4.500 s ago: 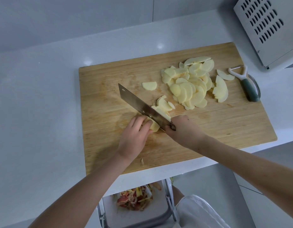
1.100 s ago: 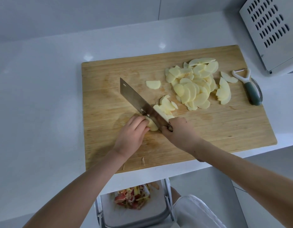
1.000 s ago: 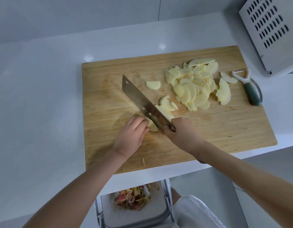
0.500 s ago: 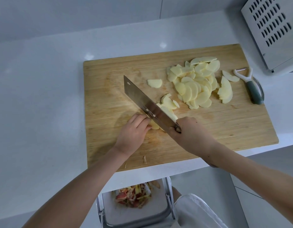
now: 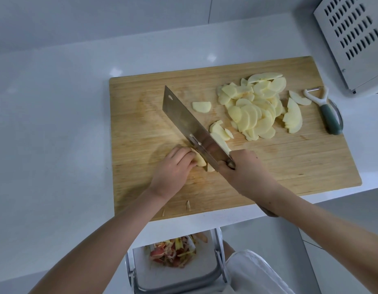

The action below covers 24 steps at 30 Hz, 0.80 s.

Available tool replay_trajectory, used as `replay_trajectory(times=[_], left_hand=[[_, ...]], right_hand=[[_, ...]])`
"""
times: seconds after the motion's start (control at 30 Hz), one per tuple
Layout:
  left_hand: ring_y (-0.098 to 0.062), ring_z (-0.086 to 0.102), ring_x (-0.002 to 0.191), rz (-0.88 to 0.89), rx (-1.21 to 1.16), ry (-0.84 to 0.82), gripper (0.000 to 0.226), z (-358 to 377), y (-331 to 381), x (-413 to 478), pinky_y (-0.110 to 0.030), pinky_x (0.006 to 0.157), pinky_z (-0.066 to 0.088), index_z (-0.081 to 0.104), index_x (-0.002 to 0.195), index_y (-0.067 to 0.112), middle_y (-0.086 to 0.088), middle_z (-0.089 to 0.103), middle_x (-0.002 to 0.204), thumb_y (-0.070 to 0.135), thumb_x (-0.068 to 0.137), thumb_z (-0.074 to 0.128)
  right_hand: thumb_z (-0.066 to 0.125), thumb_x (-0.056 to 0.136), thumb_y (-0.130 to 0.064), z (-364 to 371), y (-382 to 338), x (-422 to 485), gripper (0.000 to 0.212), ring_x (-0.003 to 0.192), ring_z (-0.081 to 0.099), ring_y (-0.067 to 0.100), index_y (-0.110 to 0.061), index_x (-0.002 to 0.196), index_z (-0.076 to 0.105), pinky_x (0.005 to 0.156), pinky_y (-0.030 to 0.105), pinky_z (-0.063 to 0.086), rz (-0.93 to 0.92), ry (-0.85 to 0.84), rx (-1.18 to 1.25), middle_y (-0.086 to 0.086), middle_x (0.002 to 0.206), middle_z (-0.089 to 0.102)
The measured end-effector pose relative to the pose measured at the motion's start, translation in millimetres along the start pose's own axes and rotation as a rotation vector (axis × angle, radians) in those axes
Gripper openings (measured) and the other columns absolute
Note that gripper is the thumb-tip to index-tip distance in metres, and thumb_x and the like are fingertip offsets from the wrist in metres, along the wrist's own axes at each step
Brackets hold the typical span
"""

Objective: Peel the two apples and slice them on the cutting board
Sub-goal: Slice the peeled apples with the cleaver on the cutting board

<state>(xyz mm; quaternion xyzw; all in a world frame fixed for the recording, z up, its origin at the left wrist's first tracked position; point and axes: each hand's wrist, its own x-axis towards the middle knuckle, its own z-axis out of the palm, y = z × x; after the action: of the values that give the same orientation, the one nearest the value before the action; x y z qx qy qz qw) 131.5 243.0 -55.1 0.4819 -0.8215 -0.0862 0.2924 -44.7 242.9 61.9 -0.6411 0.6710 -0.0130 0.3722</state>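
- Cleaver (image 5: 188, 124) is gripped by the handle in the right hand (image 5: 245, 170), fingers wrapped round it, blade pointed toward 11 o'clock.
- Peeled apple piece (image 5: 199, 161) is held down on the cutting board (image 5: 300, 166) by curled fingertips of the left hand (image 5: 173, 168), right against the blade.
- Apple slices (image 5: 253, 111) are heaped at the board's 2 o'clock, a peeler (image 5: 330, 117) at 3 o'clock.
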Motion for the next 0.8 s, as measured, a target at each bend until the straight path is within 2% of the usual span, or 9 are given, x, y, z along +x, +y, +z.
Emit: replay_trajectory(times=[0.07, 0.27, 0.43, 0.6, 0.7, 0.8], left_hand=[[-0.023, 0.059, 0.091, -0.003, 0.006, -0.006, 0.020, 0, 0, 0, -0.033, 0.081, 0.051, 0.069, 0.093, 0.000, -0.011, 0.067, 0.093, 0.015, 0.087, 0.057], [-0.025, 0.061, 0.092, -0.007, 0.009, -0.026, 0.021, 0, -2, 0, -0.034, 0.084, 0.049, 0.069, 0.095, 0.000, -0.012, 0.067, 0.095, 0.015, 0.087, 0.057], [-0.020, 0.058, 0.091, -0.047, -0.013, -0.011, 0.020, 0, 1, -3, -0.031, 0.077, 0.053, 0.070, 0.093, 0.000, -0.011, 0.068, 0.093, 0.015, 0.086, 0.059], [-0.012, 0.055, 0.093, -0.259, -0.173, 0.029, 0.015, -3, 4, -1, -0.016, 0.089, 0.043, 0.070, 0.090, -0.001, -0.011, 0.066, 0.094, 0.000, 0.076, 0.074], [-0.010, 0.055, 0.089, -0.273, -0.191, 0.033, 0.014, -4, 3, 1, -0.010, 0.088, 0.041, 0.071, 0.087, -0.001, -0.011, 0.066, 0.091, -0.004, 0.074, 0.076], [-0.011, 0.055, 0.089, -0.269, -0.186, 0.023, 0.014, -4, 4, 0, -0.010, 0.087, 0.041, 0.071, 0.087, -0.001, -0.011, 0.066, 0.090, -0.004, 0.074, 0.076]], right_hand=[[0.048, 0.093, -0.021, -1, 0, -3, 0.042, 0.045, 0.027, 0.012, -0.013, 0.056, 0.029, 0.039, 0.017, 0.021, -0.002, -0.013, -0.067, -0.002, 0.052, 0.032], [0.046, 0.094, -0.022, 1, -4, -3, 0.041, 0.045, 0.030, 0.010, -0.015, 0.057, 0.031, 0.038, 0.017, 0.019, 0.018, -0.043, -0.119, -0.003, 0.056, 0.035], [0.044, 0.094, -0.022, 14, -10, 6, 0.038, 0.050, 0.033, 0.012, -0.015, 0.059, 0.032, 0.044, 0.024, 0.022, 0.019, -0.042, -0.132, 0.000, 0.061, 0.037], [0.045, 0.094, -0.021, 24, -12, 19, 0.039, 0.051, 0.032, 0.013, -0.014, 0.058, 0.031, 0.045, 0.026, 0.022, 0.025, -0.039, -0.087, 0.000, 0.058, 0.036], [0.046, 0.093, -0.021, 24, -11, 19, 0.039, 0.051, 0.031, 0.014, -0.014, 0.057, 0.031, 0.046, 0.026, 0.021, 0.017, -0.041, -0.079, 0.001, 0.058, 0.035], [0.046, 0.093, -0.020, 23, -12, 16, 0.040, 0.050, 0.030, 0.014, -0.014, 0.057, 0.031, 0.045, 0.025, 0.021, 0.002, -0.041, -0.089, 0.000, 0.057, 0.035]])
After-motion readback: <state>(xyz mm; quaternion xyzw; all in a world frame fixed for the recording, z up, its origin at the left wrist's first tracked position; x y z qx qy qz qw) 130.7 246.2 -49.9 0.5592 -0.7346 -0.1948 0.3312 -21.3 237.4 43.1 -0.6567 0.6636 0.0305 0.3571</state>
